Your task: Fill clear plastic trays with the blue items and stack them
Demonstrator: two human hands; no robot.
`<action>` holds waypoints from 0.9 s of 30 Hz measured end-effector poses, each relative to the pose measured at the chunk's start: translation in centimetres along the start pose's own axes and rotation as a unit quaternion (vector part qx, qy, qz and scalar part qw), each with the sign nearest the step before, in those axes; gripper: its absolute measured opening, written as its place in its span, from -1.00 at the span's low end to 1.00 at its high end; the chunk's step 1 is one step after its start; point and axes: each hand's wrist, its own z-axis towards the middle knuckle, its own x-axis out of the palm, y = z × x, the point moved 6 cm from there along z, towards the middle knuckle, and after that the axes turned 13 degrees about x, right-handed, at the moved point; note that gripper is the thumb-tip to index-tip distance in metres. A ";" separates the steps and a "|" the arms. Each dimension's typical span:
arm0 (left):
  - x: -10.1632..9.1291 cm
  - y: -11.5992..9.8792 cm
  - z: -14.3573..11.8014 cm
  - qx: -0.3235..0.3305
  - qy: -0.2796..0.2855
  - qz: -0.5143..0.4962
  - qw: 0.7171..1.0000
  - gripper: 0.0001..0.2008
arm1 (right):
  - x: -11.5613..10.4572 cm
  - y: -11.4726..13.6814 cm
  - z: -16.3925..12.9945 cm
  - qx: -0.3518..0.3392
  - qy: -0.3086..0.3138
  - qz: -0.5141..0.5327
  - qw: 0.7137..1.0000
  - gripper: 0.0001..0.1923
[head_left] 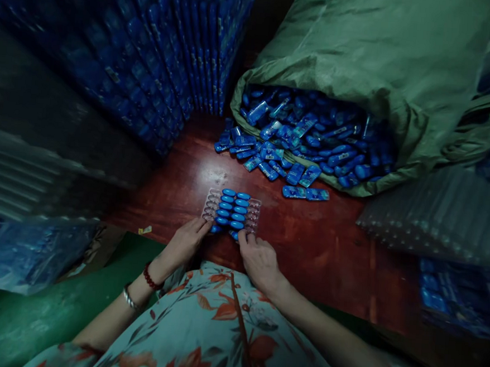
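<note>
left hand [187, 241] steadied tray [231, 210] edge, fingers curled, holding nothing | right hand [258, 260] pinched blue piece [233, 234] at tray | best seated flat, tray kept still | sack [363, 57] behind

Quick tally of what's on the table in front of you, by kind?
Clear tray: 1
Blue pieces seated in the tray: about 12
Green sack spilling loose blue pieces, too many to count: 1
Left hand and right hand at the tray's near edge: 2
Total: about 16, loose pieces aside

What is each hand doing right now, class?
Left hand: fingers at the clear tray's near edge; grip cannot be told.
Right hand: fingertips pinching a blue piece.
</note>
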 end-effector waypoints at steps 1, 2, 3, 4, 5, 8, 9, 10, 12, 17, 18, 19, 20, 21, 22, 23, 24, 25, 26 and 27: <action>-0.2 -0.4 0.6 0.010 0.023 0.020 0.999 -0.66 | -0.3 0.1 0.1 -0.001 0.001 -0.009 1.000 -0.71; -0.2 -0.9 1.2 0.018 0.048 0.042 0.998 -0.67 | -0.6 0.2 0.2 -0.001 0.001 -0.017 1.000 -0.71; -0.2 -1.4 1.6 0.024 0.074 0.065 0.995 -0.68 | -0.8 0.3 0.2 -0.001 -0.001 -0.023 1.000 -0.71; -0.1 -1.9 2.0 0.028 0.099 0.092 0.990 -0.70 | -1.1 0.3 0.3 -0.001 -0.003 -0.027 1.000 -0.71; 0.1 -2.3 2.4 0.031 0.119 0.120 0.985 -0.72 | -1.3 0.5 0.4 -0.001 -0.006 -0.028 1.000 -0.70; 0.7 -3.9 3.0 0.051 0.150 0.196 0.968 -0.74 | -1.9 1.2 0.7 -0.018 -0.014 -0.029 0.999 -0.69; 0.9 -4.3 3.2 0.062 0.151 0.215 0.963 -0.75 | -2.1 1.6 0.9 -0.025 -0.015 -0.033 0.999 -0.69; 1.1 -4.6 3.3 0.072 0.152 0.231 0.958 -0.76 | -2.3 1.9 1.1 -0.033 -0.015 -0.041 0.998 -0.69; 1.3 -4.8 3.5 0.086 0.151 0.256 0.951 -0.79 | -2.5 2.2 1.5 -0.044 -0.013 -0.066 0.997 -0.69; 0.4 -2.7 4.7 0.070 0.139 0.269 0.950 -0.81 | -2.8 1.4 2.7 -0.033 -0.012 -0.076 0.996 -0.72; 0.1 -2.0 5.2 0.064 0.140 0.262 0.953 -0.82 | -2.6 1.0 3.1 -0.019 -0.003 -0.068 0.997 -0.73; -0.1 -1.3 5.7 0.060 0.145 0.250 0.955 -0.82 | -2.3 0.6 3.4 -0.002 0.010 -0.061 0.998 -0.75; -0.3 -0.7 6.3 0.058 0.152 0.234 0.958 -0.84 | -2.0 0.2 3.8 0.015 0.024 -0.053 0.998 -0.78; -0.5 -0.1 6.9 0.060 0.160 0.217 0.961 -0.85 | -1.6 -0.2 4.1 0.031 0.037 -0.045 0.998 -0.82; -0.7 0.3 7.5 0.064 0.167 0.200 0.963 -0.86 | -1.2 -0.6 4.3 0.047 0.047 -0.036 0.997 -0.86; -0.8 0.5 8.0 0.069 0.170 0.183 0.966 -0.88 | -1.0 -1.0 4.5 0.062 0.054 -0.025 0.996 -0.86; -1.0 0.7 8.4 0.075 0.170 0.166 0.968 -0.90 | -0.8 -1.6 4.5 0.075 0.059 -0.009 0.995 -0.82; -1.3 0.9 8.8 0.080 0.163 0.151 0.972 -0.91 | -0.6 -2.4 4.5 0.090 0.061 0.011 0.994 -0.77; -1.6 1.0 9.2 0.081 0.149 0.137 0.976 -0.88 | -0.6 -3.4 4.4 0.109 0.059 0.034 0.992 -0.74; -2.1 1.4 9.5 0.076 0.128 0.124 0.981 -0.82 | -0.6 -4.8 4.3 0.133 0.052 0.054 0.988 -0.72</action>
